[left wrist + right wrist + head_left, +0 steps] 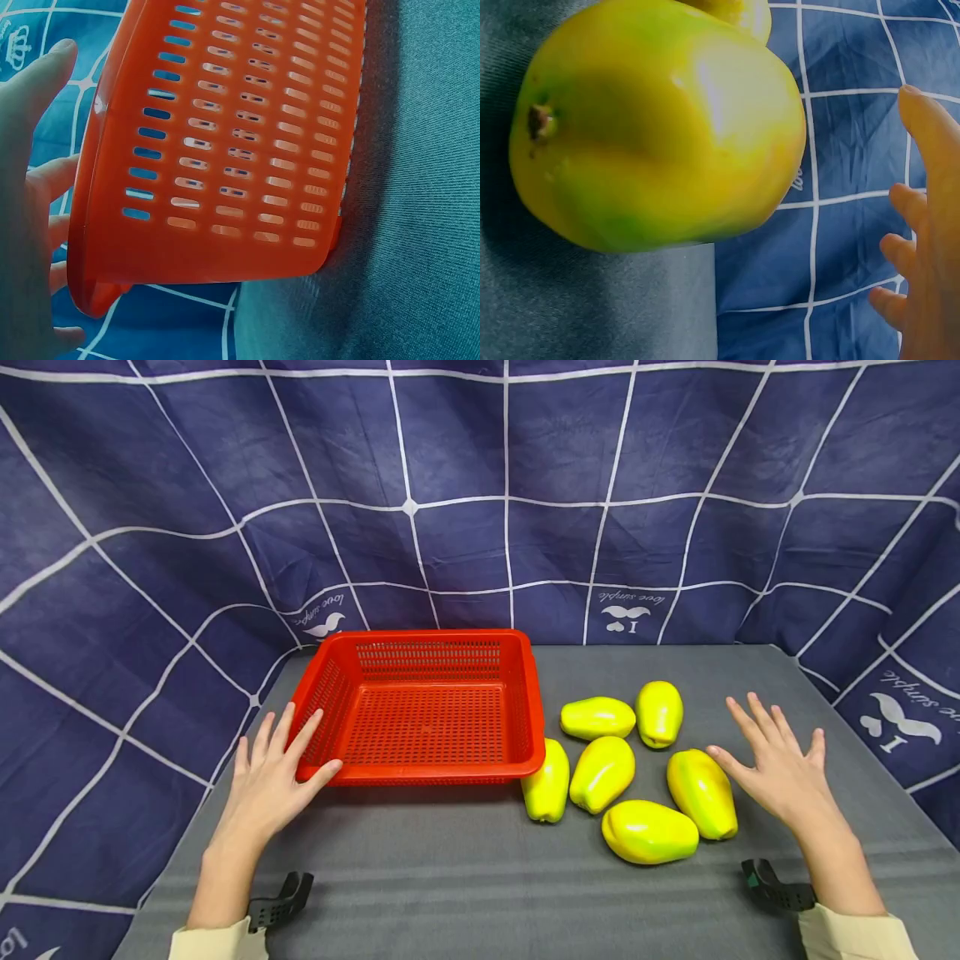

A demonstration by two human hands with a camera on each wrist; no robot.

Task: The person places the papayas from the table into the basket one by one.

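A red plastic basket (431, 771) with slotted walls stands left of the middle on the grey surface. My left hand (273, 781), fingers spread, hovers at its front left corner and holds nothing; whether it touches the rim, I cannot tell. In the left wrist view the basket's slotted wall (225, 259) fills the middle. Several yellow-green papayas lie right of the basket, among them an upright-lying papaya (660, 714) and a sideways one (649, 832). My right hand (783, 772) is spread just right of the nearest papaya (702, 793), also seen large as a papaya (660, 135) in the right wrist view.
Grey cloth (450, 877) covers the tabletop. A blue curtain with white grid lines (465, 543) surrounds its back and sides. One papaya (546, 781) lies against the basket's front right corner. Black wrist straps (281, 902) sit below both hands.
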